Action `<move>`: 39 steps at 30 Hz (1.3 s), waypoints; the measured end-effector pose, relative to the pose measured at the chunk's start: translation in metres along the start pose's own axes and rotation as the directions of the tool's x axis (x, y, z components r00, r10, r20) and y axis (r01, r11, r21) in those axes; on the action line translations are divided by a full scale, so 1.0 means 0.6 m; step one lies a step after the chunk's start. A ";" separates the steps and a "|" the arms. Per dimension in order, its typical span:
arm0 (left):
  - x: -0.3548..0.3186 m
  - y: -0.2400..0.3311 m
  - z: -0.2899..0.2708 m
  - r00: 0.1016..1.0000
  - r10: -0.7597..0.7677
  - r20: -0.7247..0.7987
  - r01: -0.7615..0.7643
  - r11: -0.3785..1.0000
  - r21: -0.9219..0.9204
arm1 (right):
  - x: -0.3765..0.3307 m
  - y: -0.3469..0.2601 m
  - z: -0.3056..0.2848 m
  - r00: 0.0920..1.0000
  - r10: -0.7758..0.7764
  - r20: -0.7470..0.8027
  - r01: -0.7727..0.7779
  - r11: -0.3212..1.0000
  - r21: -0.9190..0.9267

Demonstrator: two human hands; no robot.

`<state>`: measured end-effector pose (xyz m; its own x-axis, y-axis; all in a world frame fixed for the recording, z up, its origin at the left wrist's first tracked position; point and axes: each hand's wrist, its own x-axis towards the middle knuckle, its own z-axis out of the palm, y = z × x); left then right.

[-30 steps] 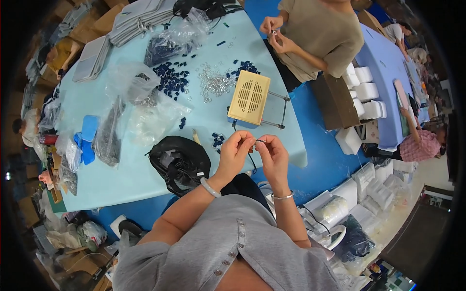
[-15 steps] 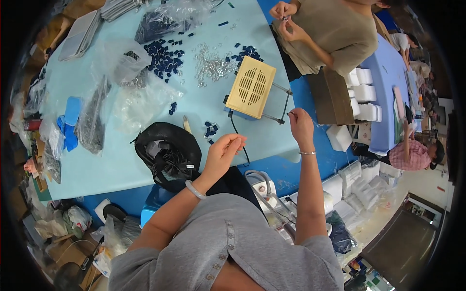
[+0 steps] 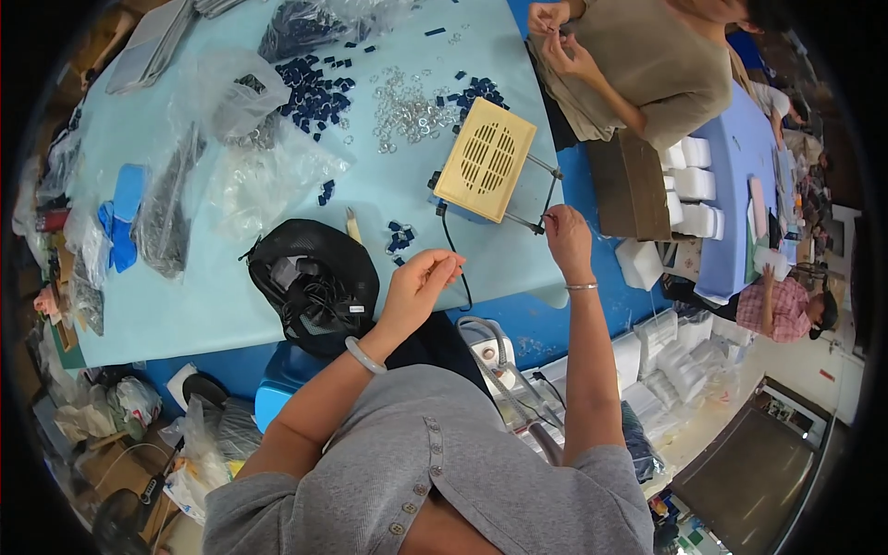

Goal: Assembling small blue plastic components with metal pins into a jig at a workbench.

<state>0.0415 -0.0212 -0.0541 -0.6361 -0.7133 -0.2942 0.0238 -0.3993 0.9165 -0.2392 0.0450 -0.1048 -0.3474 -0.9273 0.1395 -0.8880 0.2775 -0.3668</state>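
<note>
My left hand (image 3: 421,282) hovers over the near edge of the light blue table (image 3: 185,305), its fingertips pinched together on something too small to make out. My right hand (image 3: 567,240) reaches out to the wire stand (image 3: 535,199) of a cream slotted box (image 3: 487,172) and pinches at the wire's end. A small cluster of dark blue pieces (image 3: 400,237) lies between the two hands. A black mesh bag (image 3: 314,282) rests just left of my left hand.
Piles of dark blue pieces (image 3: 314,88), clear rings (image 3: 407,111) and plastic bags (image 3: 236,102) cover the far table. Another person in a tan top (image 3: 638,65) works across the table. White boxes (image 3: 689,190) stack at the right. Clutter fills the floor at the left.
My hands, together at the table edge a second ago, have parted. The right hand moved out to the cream box's wire stand; the left stayed near the edge.
</note>
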 end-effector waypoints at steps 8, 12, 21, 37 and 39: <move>0.001 -0.006 -0.001 1.000 0.002 0.005 -0.002 1.000 -0.028 | -0.006 0.005 -0.002 0.999 -0.035 0.012 0.035 0.998 -0.047; 0.001 -0.006 0.000 1.000 0.005 -0.001 -0.005 1.000 -0.009 | -0.002 0.002 -0.004 0.999 -0.021 0.027 0.022 0.999 -0.049; 0.000 -0.007 -0.001 1.000 0.005 -0.012 -0.005 1.000 -0.002 | 0.011 -0.008 0.000 0.998 -0.051 0.022 0.052 0.997 -0.051; 0.002 -0.009 -0.001 1.000 -0.009 -0.002 0.009 1.000 -0.029 | 0.010 -0.002 -0.007 0.999 -0.046 -0.006 0.046 0.999 0.000; 0.002 -0.008 0.000 1.000 -0.010 -0.002 0.010 1.000 -0.015 | 0.004 0.002 -0.003 1.000 -0.030 0.007 0.030 1.000 -0.009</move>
<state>0.0409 -0.0200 -0.0590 -0.6347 -0.7104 -0.3041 0.0289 -0.4150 0.9093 -0.2414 0.0435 -0.1029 -0.3184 -0.9370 0.1439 -0.9006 0.2516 -0.3544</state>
